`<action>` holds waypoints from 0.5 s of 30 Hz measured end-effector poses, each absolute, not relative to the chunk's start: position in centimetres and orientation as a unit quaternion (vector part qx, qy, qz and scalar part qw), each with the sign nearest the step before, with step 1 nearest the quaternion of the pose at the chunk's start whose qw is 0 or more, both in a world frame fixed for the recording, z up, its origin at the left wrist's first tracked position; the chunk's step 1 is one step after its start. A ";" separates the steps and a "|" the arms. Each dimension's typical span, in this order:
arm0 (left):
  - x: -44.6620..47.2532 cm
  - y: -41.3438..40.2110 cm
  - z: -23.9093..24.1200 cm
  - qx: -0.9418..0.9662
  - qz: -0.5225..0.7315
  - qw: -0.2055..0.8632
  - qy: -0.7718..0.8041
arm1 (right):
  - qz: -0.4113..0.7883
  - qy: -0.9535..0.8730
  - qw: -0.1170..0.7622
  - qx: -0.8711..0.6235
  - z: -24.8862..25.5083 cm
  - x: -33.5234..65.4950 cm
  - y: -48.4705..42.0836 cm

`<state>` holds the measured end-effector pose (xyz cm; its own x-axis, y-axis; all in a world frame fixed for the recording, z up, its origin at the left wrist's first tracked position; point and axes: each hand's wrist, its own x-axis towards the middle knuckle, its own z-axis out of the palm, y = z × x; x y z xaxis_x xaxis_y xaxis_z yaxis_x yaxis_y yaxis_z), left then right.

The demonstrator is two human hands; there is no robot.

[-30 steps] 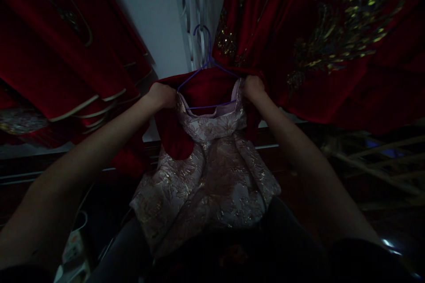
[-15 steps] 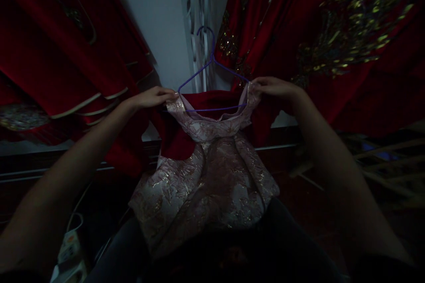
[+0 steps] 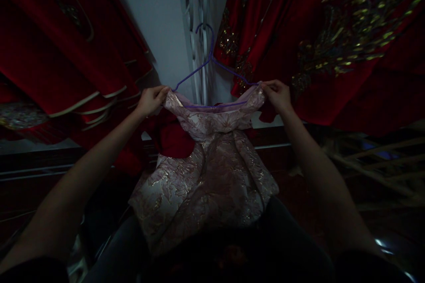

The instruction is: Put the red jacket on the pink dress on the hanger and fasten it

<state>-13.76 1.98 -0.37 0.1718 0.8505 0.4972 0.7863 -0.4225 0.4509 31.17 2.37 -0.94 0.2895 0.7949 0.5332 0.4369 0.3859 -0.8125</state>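
Note:
A pale pink dress (image 3: pixel 219 163) with gold leaf patterns hangs down over my lap, its neckline turned away from me. Inside its neck sits a purple hanger (image 3: pixel 194 73), hook upward, with the lower bar running across the opening. My left hand (image 3: pixel 152 101) pinches the left shoulder of the dress near the hanger's end. At the opposite shoulder, my right hand (image 3: pixel 277 95) pinches the fabric by the hanger's right tip. Red cloth (image 3: pixel 174 139) shows behind the dress at its left armhole.
Red garments with gold trim (image 3: pixel 66 53) hang at the left, and red cloth with gold sequins (image 3: pixel 361 17) hangs at the right. Between them stand a pale wall (image 3: pixel 149 4) and a white metal frame (image 3: pixel 199 53). Wooden slats (image 3: pixel 381 172) lie low at the right. The room is dim.
Both hands have drawn the shoulders of the dress outward, and the neckline is stretched wider along the hanger. The red cloth behind the neck opening is now mostly out of sight.

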 end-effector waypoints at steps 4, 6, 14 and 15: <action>-15.8 1.6 -3.0 0.762 0.272 0.004 0.587 | 0.223 -0.496 0.600 -0.587 -4.8 33.5 1.5; -16.2 1.0 -4.3 0.801 0.191 0.037 0.566 | 0.300 -0.483 0.571 -0.592 -6.5 34.1 0.4; -7.1 -0.9 -4.0 0.924 0.160 0.030 0.346 | 0.308 -0.641 0.501 -0.493 -6.4 31.6 -3.1; -5.3 -0.8 -3.4 0.929 0.175 0.003 0.326 | 0.295 -0.652 0.505 -0.482 -5.9 30.9 -3.3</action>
<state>-5.34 -0.75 -3.43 0.7265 0.6067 0.3225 0.6046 -0.7875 0.1197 30.93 -3.34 -5.93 -0.0256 0.9270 0.3742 0.3307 0.3611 -0.8719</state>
